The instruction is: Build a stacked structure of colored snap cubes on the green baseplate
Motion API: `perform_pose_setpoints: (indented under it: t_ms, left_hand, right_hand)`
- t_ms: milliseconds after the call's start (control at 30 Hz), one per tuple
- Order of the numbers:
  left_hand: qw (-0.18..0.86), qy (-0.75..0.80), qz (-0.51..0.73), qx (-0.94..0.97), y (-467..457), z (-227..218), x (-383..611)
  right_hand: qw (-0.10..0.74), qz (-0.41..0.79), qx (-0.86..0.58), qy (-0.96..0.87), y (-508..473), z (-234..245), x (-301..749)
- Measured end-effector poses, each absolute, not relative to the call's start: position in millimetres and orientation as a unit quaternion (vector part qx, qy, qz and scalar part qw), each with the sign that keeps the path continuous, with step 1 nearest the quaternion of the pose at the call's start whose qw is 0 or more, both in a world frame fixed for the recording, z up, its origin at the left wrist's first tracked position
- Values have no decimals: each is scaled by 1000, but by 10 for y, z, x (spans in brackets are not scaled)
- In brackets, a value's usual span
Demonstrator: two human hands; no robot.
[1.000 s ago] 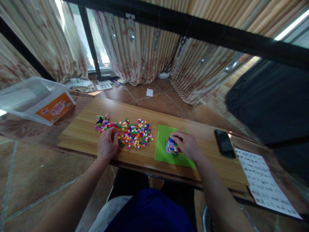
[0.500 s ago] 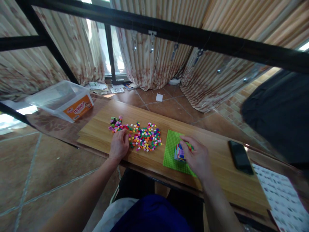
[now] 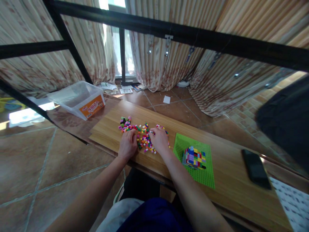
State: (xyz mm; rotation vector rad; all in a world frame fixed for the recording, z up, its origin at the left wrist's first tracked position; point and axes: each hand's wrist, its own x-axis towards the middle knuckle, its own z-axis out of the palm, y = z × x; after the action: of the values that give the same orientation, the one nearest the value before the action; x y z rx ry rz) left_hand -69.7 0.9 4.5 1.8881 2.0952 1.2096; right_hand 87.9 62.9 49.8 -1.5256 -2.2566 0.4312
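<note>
Left hand (image 3: 127, 144) rests at the near left edge of the loose building bricks (image 3: 145, 139), fingers curled; can't tell if a brick is pinched. Right hand (image 3: 159, 139) is over the right part of the same spread, fingers bent down; grip hidden, can't tell. Multicolour bricks lie between and just beyond both hands on the wood counter (image 3: 231, 170). Right of right hand: green studded baseplate (image 3: 206, 178) carrying a multicolour brick build (image 3: 193, 158), neither hand touching it. Farther right: black smartphone (image 3: 256, 169), then printed sheet (image 3: 289, 199). Beyond left hand, to its left: clear plastic bin (image 3: 76, 110), orange label.
</note>
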Motion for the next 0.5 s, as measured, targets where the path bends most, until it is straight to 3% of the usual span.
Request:
perform_pose_setpoints:
  t_ms: [267,500]
  left_hand:
    - [41,679,400,615,-5,58,-686]
    - [38,682,393,616,2,35,-697]
  right_hand:
    - [116,102,-568,-808,789,418,663]
    - [146,122,-572,-798,787,388,652]
